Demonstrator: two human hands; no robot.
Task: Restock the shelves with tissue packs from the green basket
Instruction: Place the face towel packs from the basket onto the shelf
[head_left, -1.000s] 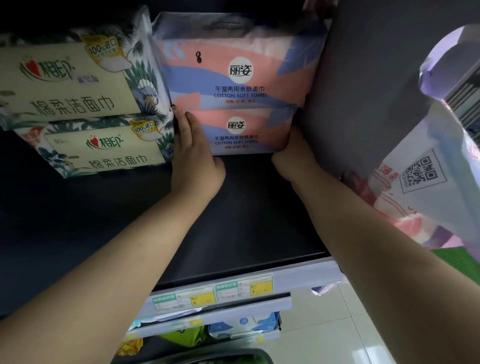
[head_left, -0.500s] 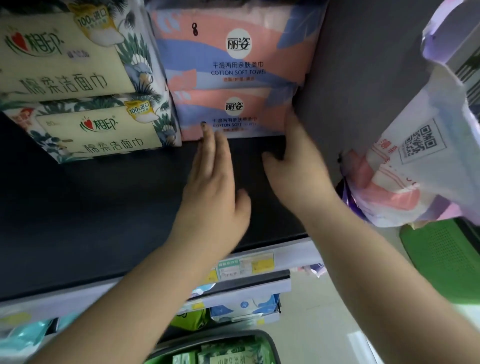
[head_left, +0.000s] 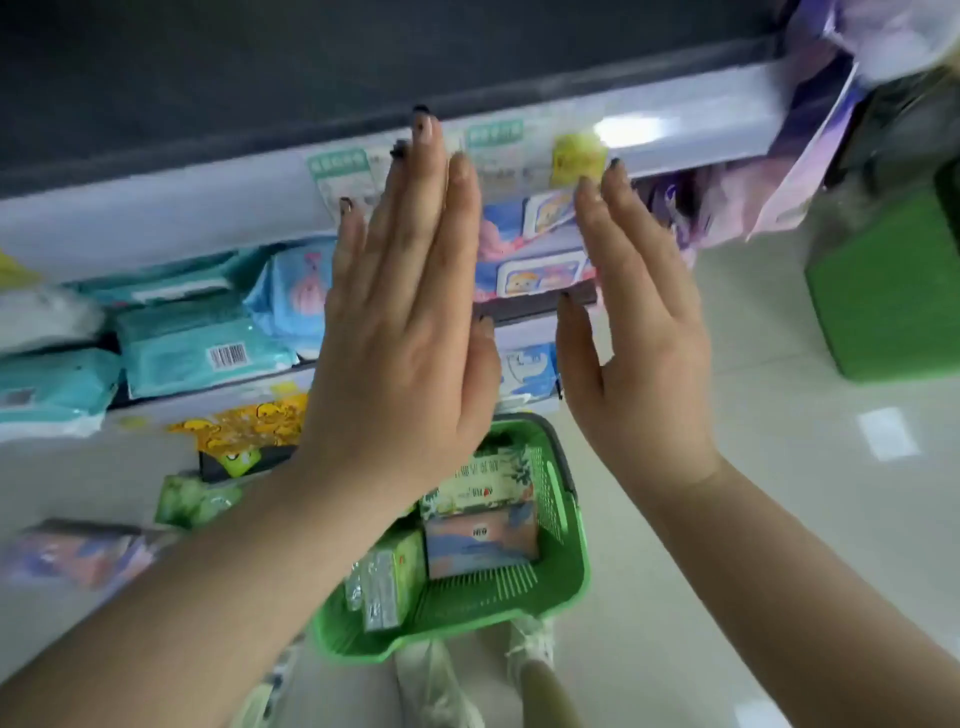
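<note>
Above green basket (head_left: 545, 587), two empty hands (head_left: 405, 343).

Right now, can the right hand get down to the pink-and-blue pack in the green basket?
Probably yes. The right hand is open and empty, above the green basket. The pink-and-blue pack lies exposed on top with nothing covering it. The left hand, also empty, hangs beside that path, not across it.

Two hands are showing, the left hand (head_left: 400, 332) and the right hand (head_left: 641, 338), both flat and holding nothing. Below the fingertips one green basket (head_left: 550, 587) is sitting with at least three tissue packs (head_left: 480, 540) in it. Left of the fingers, about four teal packs (head_left: 202, 343) are lying on the shelves.
</note>
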